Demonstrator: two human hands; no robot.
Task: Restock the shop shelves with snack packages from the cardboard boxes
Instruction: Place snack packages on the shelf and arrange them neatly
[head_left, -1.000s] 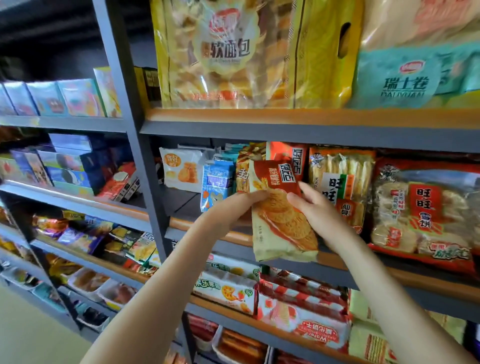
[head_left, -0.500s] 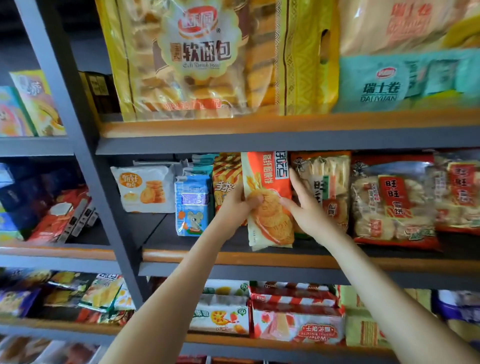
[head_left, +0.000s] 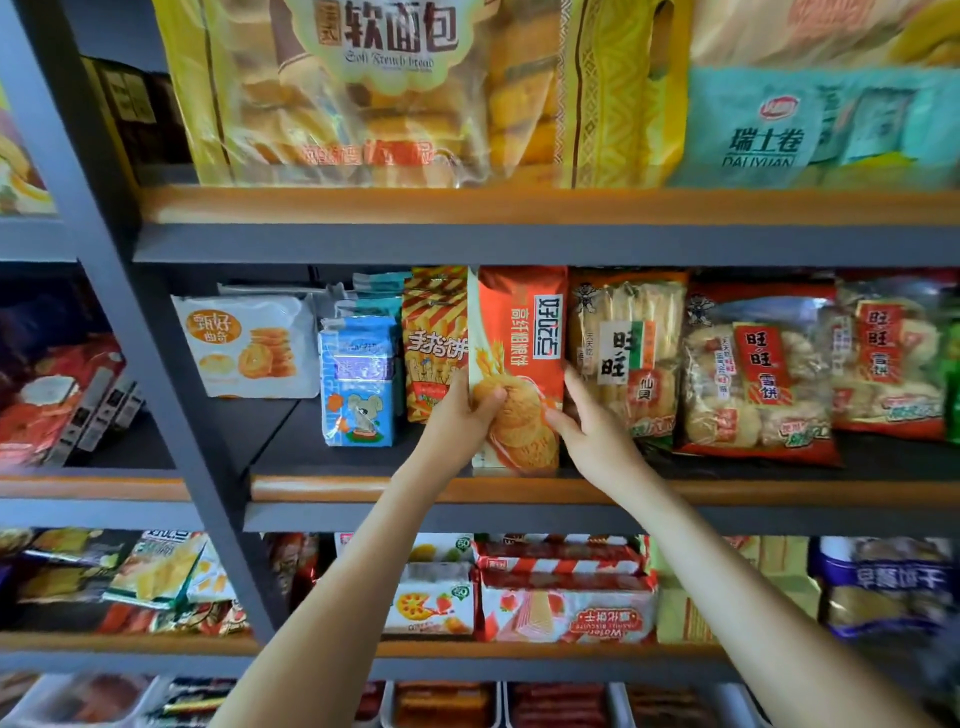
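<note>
An orange and cream biscuit package (head_left: 519, 343) stands upright on the middle shelf (head_left: 363, 488), between a striped finger-biscuit bag (head_left: 434, 338) and a rice-cracker bag (head_left: 623, 348). My left hand (head_left: 462, 415) grips its lower left edge, thumb across the front. My right hand (head_left: 592, 431) holds the lower right edge, with its fingers slipped between the package and the rice-cracker bag. No cardboard box is in view.
A grey upright post (head_left: 130, 312) divides the shelving at left. A blue mouse-print pack (head_left: 358, 384) and a white cookie bag (head_left: 244, 345) sit left of the package, with bare shelf in front of the cookie bag. Large bread bags (head_left: 363, 88) fill the shelf above; wafer packs (head_left: 561, 597) fill the one below.
Both hands lifted the biscuit package from in front of the shelf edge and stood it upright on the middle shelf. The camera moved closer and tilted up.
</note>
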